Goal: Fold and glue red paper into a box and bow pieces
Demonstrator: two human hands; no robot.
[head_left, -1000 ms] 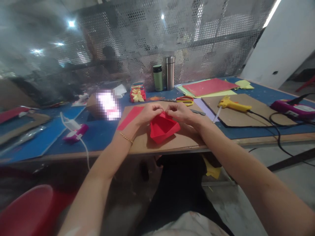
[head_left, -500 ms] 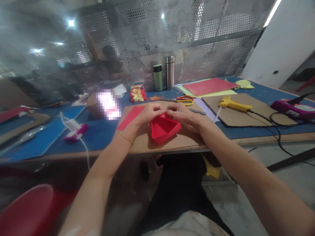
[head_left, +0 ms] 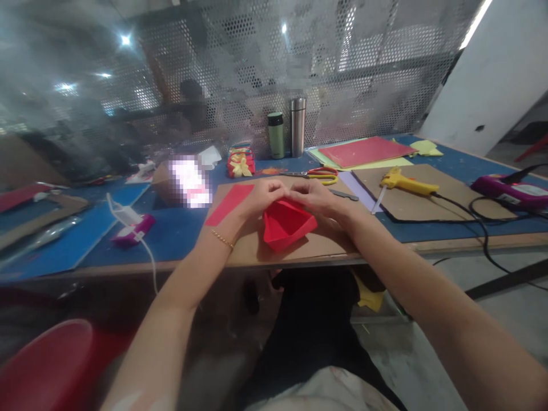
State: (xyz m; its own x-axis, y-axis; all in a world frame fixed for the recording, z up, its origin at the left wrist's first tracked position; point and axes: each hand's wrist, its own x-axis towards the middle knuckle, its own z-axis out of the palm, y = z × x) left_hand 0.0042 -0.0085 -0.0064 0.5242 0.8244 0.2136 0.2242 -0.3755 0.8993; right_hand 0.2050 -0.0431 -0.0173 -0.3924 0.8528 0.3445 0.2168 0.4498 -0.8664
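Note:
A small red box with low folded walls (head_left: 287,231) rests on a brown cardboard sheet (head_left: 246,251) in front of me, its open top tilted towards me. My left hand (head_left: 269,194) pinches its far rim from the left, fingers curled. Close beside it, my right hand (head_left: 309,196) grips the same far rim from the right, with the fingertips nearly meeting. The pinched edge is partly hidden by the fingers. A flat red strip (head_left: 230,204) lies on the cardboard, left of my left hand.
Scissors with red and yellow handles (head_left: 323,176) and a grey blade (head_left: 345,195) lie beyond my right hand. A yellow glue gun (head_left: 409,182) rests on another cardboard sheet at right, trailing a black cable. A green tumbler (head_left: 276,136) and a steel flask (head_left: 297,127) stand behind.
Both hands keep their hold on the box's far rim. The fingers have shifted slightly, with the left fingers more curled over the edge. The box has hardly moved.

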